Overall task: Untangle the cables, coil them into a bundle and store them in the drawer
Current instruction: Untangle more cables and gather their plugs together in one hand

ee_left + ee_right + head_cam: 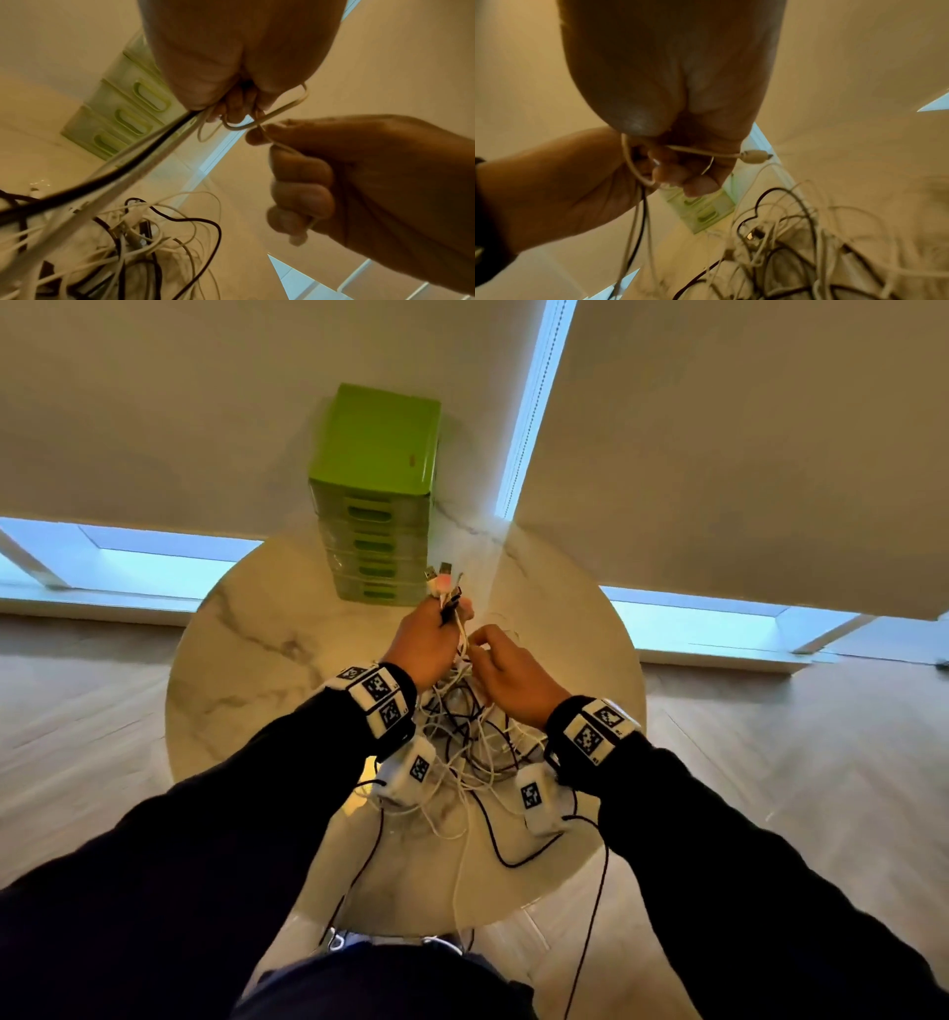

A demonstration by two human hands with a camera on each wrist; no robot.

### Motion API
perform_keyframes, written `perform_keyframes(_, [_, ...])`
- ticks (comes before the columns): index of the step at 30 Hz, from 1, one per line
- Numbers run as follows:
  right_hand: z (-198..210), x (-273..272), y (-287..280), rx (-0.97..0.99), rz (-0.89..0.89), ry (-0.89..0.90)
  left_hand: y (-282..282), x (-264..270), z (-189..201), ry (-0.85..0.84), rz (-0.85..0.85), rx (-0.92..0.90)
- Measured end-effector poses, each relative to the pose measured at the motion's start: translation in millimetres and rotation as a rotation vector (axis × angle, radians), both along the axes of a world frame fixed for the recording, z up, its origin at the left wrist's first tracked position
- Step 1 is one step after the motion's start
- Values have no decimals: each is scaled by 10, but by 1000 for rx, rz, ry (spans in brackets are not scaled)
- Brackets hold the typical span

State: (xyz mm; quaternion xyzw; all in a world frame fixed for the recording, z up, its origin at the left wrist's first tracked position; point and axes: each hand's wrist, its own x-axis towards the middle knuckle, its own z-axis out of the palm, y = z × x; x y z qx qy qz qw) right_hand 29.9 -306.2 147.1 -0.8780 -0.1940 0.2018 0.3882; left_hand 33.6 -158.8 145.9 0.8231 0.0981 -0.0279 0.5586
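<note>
My left hand (434, 629) is raised above the table and grips a bunch of white and black cable ends (442, 588), their USB plugs sticking up past my fingers. Just to its right, my right hand (482, 644) pinches one thin white cable (264, 121) that loops off the bunch; its small white plug (754, 156) juts out beside my fingers. The held cables run down into a tangle of white and black cables (472, 731) lying on the table under my wrists. The green drawer unit (377, 505) stands at the table's far edge, all drawers closed.
The round marble table (241, 660) has bare surface to the left and right of the tangle. Some cables (493, 845) trail toward the near edge. A wall and window blinds stand behind the drawer unit; wooden floor surrounds the table.
</note>
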Motion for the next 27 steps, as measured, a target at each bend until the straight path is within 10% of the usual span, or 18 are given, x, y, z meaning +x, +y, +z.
perform_keyframes(12, [-538, -700, -1664, -218, -342, 399, -750, -199, 136, 125, -271, -314])
perform_keyframes(27, [-349, -1000, -1491, 95, -336, 230, -1381, -556, -32, 172, -597, -223])
